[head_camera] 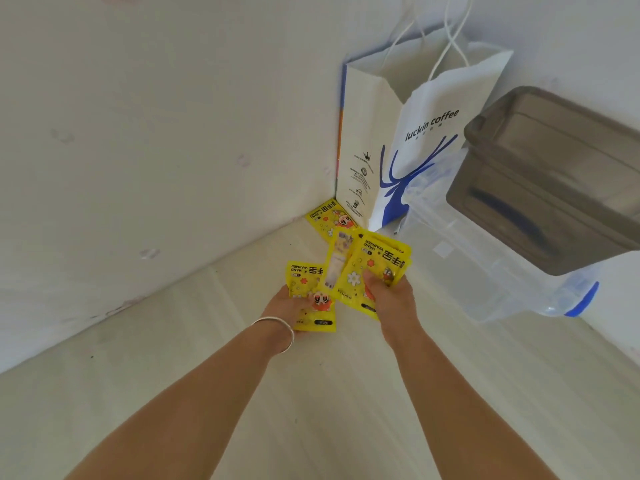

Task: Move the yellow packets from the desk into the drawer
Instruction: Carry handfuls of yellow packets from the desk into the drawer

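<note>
A pale desk (242,393) runs into a white corner. The left hand (289,303) pinches one yellow packet (311,299); the right hand (391,296) grips several packets (367,265). Another packet (330,218) lies by the paper bag (408,133), clear boxes (485,258) beyond.

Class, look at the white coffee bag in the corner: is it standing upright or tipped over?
Upright. The coffee bag stands on its base on the desk, its open mouth and cord handles pointing up.
</note>
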